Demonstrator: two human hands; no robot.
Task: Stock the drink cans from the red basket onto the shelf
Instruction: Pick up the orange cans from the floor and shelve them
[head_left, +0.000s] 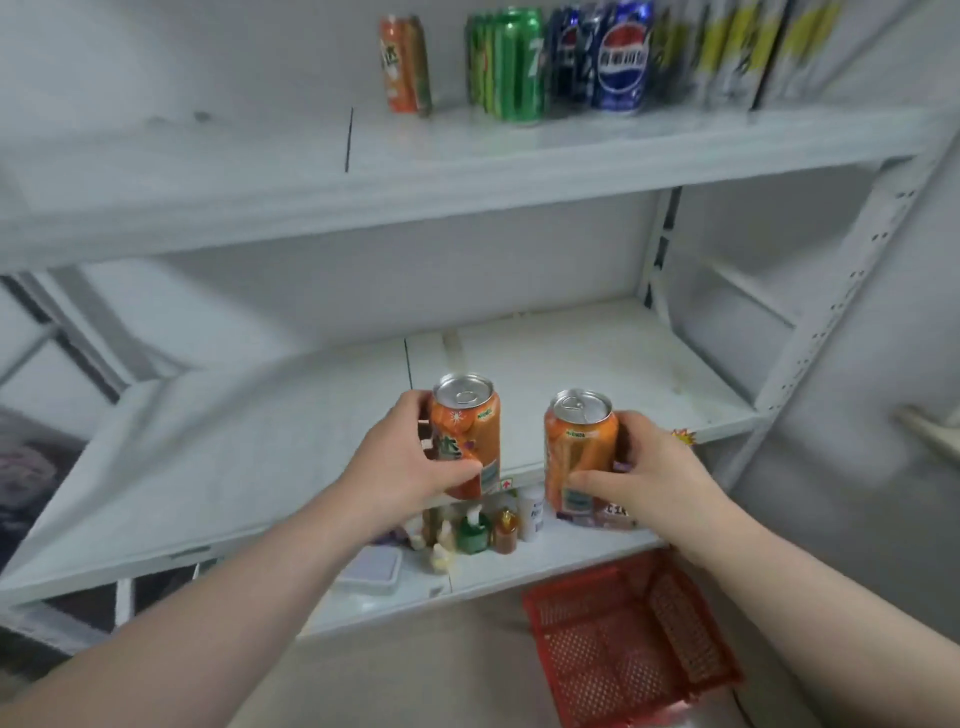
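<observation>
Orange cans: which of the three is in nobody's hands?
The orange can standing on the top shelf, left of the green cans; the left hand and right hand grip the others.

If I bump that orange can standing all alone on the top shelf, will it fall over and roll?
Probably, if bumped hard. The lone orange can is tall and narrow, so it likely tips easily, and it stands apart from the other cans. Once down, its round side would likely roll along the flat top shelf.

Plain white shelf (571, 364): 2 orange cans (470, 436) with silver tops in front of it, red mesh basket (623, 649) below it, green can (514, 62) and blue can (621, 57) up on it.
</observation>
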